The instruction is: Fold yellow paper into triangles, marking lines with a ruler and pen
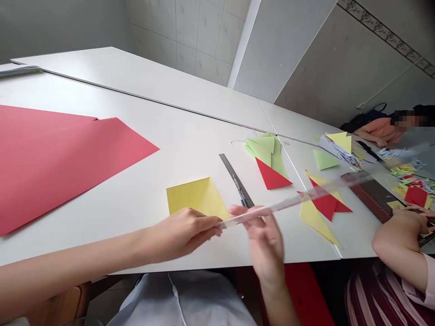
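Note:
A long, clear plastic ruler [282, 205] slants up to the right, its far end blurred. My left hand [193, 228] is closed on the near end, thumb and fingers pinched together. Loosely bent around the same ruler a little farther along is my right hand [265, 235], with its fingertips showing above the edge. Below and behind my left hand lies a folded yellow paper [193, 194] on the white table. Just beyond my right hand rest a steel ruler [227, 166] and a craft knife [240, 192], the knife lying along the ruler.
Large red sheets [68, 163] cover the table's left. Green folded papers [261, 147], a red triangle [272, 174] and a yellow piece [317, 222] lie rightward. A co-worker's arm [396, 240] reaches over a dark paper cutter [369, 194]; another person [384, 131] sits beyond.

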### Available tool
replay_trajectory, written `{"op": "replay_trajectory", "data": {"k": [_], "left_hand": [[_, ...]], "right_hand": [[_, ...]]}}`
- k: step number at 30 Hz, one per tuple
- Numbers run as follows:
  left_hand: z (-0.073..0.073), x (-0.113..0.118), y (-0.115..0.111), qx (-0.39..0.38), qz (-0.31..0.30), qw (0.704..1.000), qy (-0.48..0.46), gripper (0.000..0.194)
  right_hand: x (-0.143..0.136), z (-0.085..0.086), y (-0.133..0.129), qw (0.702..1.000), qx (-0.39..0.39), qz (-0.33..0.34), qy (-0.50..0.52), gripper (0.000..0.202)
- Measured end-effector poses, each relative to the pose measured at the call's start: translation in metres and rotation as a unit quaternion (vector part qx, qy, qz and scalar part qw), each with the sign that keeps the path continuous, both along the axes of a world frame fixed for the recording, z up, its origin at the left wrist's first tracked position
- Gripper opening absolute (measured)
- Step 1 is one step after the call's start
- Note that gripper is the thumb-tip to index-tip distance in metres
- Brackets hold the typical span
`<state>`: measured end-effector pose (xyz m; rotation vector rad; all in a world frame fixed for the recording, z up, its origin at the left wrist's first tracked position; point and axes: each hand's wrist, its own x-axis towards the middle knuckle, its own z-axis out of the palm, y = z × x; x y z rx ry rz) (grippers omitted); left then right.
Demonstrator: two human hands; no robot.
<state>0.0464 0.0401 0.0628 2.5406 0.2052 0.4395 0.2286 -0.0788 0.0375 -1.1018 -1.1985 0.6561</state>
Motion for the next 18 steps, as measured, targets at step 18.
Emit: {"op": "replay_trajectory", "data": {"k": [18], "left_hand": [[-0.059, -0.01, 0.052, 0.124, 0.08, 0.989, 0.032, 0.05]], "right_hand": [[0.024, -0.033, -0.082, 0.837, -0.192, -0.034, -0.512, 0.062]]}}
